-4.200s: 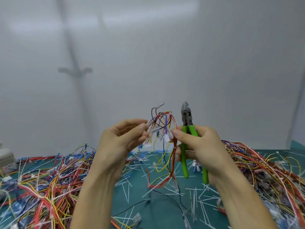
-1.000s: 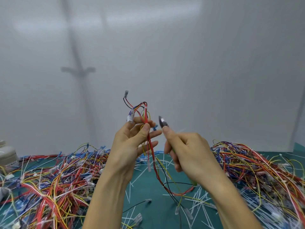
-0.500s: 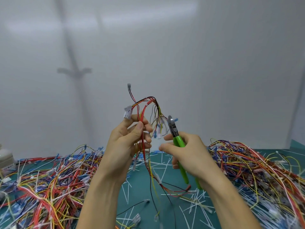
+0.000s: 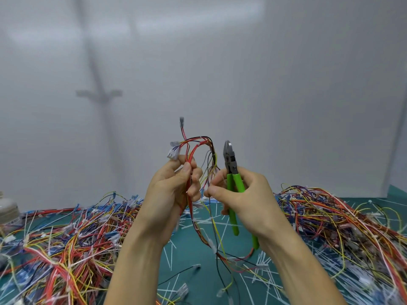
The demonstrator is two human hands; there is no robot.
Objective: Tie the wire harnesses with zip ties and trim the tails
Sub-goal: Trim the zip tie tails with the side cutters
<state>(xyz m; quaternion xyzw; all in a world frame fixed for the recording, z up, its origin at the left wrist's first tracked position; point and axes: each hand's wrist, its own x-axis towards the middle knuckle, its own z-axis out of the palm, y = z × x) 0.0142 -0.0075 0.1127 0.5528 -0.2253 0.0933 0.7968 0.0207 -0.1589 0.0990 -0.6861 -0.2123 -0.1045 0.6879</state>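
Left grip [image 4: 170,190] pinches wire harness [image 4: 197,149] upright; right grip [image 4: 245,194] curls round green cutters [image 4: 229,160], jaws up, above worktop [image 4: 187,256] middle.

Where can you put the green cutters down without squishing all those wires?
Best spot: the strip of green mat between the left wire pile and the right wire pile, though cut tie tails litter it. A small bare corner lies behind the right wire pile. Both piles are crowded.

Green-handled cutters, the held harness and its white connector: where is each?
Green-handled cutters [image 4: 239,183]: head view, upper green handle.
Held harness [image 4: 191,155]: head view, red wire loop.
White connector [image 4: 172,154]: head view, its body.
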